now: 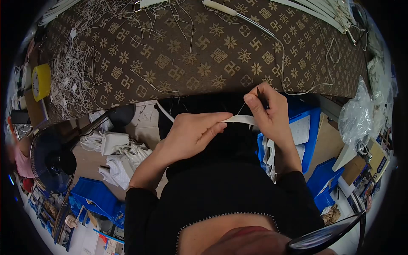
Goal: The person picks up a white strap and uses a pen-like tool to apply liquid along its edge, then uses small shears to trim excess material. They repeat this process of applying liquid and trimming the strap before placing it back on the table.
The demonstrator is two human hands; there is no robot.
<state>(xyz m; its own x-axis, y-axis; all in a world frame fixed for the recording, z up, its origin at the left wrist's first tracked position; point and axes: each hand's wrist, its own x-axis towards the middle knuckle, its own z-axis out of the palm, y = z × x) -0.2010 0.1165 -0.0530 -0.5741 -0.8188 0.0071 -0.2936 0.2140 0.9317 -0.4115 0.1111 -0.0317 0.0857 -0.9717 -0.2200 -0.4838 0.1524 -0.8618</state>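
Observation:
My left hand (191, 134) is closed, pinching a narrow white strap (238, 119) between thumb and fingers. The strap's other part (165, 111) comes out behind this hand, towards the table edge. My right hand (270, 110) is closed around a small dark pointed tool (261, 98), mostly hidden by the fingers; its kind I cannot make out. A thin thread (241, 109) runs from the right fingertips down to the strap. The strap's right end reaches the right hand. Both hands are over my lap, just in front of the table.
Brown patterned cloth covers the table (191, 63). Loose thread clippings (72, 76) lie at its left, near a yellow tape roll (41, 81). A white-handled metal rod (255, 23) lies at the back. White straps (316, 15) lie back right. Below are a fan (53, 161) and blue bins (95, 195).

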